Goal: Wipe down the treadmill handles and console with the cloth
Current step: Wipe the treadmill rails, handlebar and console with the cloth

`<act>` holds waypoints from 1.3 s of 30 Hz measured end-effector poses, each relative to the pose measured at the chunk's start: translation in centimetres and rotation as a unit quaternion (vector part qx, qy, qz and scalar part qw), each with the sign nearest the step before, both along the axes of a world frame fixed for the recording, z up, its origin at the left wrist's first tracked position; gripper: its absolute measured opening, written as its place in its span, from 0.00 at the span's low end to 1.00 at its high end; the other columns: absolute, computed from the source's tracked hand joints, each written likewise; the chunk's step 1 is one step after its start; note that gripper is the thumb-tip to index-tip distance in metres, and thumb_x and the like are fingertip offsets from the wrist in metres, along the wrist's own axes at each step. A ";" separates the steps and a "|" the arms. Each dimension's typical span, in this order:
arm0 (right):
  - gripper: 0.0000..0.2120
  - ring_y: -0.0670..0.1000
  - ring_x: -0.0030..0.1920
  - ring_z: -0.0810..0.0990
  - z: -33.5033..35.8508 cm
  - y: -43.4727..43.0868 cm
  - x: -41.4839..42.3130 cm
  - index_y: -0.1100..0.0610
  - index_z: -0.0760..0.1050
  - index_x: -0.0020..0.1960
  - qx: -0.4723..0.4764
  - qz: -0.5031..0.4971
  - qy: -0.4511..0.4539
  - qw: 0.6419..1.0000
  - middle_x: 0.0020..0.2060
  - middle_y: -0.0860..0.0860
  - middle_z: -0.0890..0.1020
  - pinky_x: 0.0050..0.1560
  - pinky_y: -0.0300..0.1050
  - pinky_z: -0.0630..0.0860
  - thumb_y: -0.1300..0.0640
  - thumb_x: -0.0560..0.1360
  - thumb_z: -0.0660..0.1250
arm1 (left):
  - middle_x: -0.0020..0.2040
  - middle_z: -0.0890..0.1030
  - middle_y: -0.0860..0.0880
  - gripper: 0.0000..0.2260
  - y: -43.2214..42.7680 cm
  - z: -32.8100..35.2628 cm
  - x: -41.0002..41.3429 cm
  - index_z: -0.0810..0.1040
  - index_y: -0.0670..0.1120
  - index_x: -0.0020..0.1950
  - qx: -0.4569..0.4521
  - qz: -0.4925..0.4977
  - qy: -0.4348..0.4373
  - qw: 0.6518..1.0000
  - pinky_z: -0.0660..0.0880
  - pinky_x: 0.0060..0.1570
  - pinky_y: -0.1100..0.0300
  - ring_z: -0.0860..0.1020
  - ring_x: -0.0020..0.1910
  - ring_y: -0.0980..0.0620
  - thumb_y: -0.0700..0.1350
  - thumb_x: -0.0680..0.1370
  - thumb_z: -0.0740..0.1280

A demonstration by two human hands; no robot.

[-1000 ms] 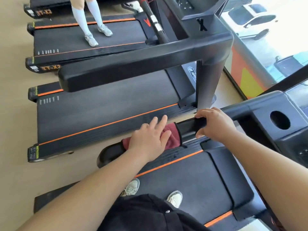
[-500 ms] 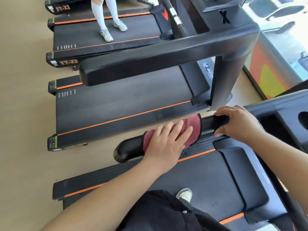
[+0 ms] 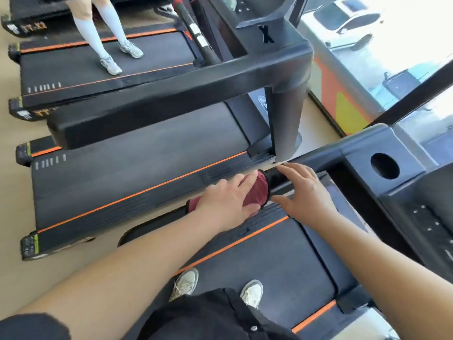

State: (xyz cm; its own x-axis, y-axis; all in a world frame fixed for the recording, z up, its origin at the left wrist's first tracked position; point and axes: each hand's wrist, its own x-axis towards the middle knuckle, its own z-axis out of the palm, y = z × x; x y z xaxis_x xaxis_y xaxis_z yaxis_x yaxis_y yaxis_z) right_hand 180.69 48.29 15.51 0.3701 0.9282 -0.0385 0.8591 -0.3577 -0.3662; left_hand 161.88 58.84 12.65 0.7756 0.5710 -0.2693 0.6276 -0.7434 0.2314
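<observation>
Left grip (image 3: 228, 201) flat on red cloth (image 3: 257, 190), fingers straight, pressing it onto handle (image 3: 278, 177) — long axis lower left to upper right, toward console (image 3: 407, 153). Right grip (image 3: 308, 192) splayed, empty, just upper right of cloth.

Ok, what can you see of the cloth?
The cloth is dark red, soft-looking fabric, draped over the black handle and curving round it. The left hand lies flat on its middle, so only its two ends show. The right hand hovers open just beyond its far end; whether they touch cannot be told.
</observation>
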 end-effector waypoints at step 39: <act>0.16 0.46 0.59 0.77 6.7 -5.7 18.8 0.43 0.81 0.58 -0.100 -0.182 0.007 0.978 0.52 0.39 0.79 0.54 0.49 0.78 0.37 0.75 0.69 | 0.84 0.49 0.44 0.29 0.9 -3.0 21.7 0.40 0.53 0.82 0.030 -0.185 -0.020 0.982 0.68 0.73 0.45 0.56 0.81 0.40 0.58 0.82 0.38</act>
